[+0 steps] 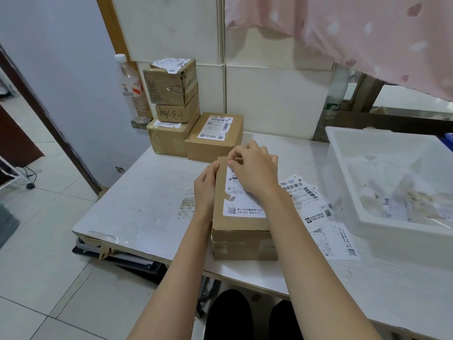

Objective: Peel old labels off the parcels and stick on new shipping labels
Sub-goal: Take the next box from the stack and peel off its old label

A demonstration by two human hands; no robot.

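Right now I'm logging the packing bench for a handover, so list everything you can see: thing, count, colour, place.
parcel being worked: 1, brown cardboard, front of table, white label on top.
other parcels: 4, brown; one behind the worked parcel, three stacked at the wall.
loose labels: several, white, on table right of the parcel.
bin: 1, white plastic, right side, holding paper scraps.
bottle: 1, clear, on ledge left of the stack.
table: 1, white, scuffed.
curtain: 1, pink, top right.
left hand: steadies the parcel's left edge.
right hand: pinches the label's top corner.
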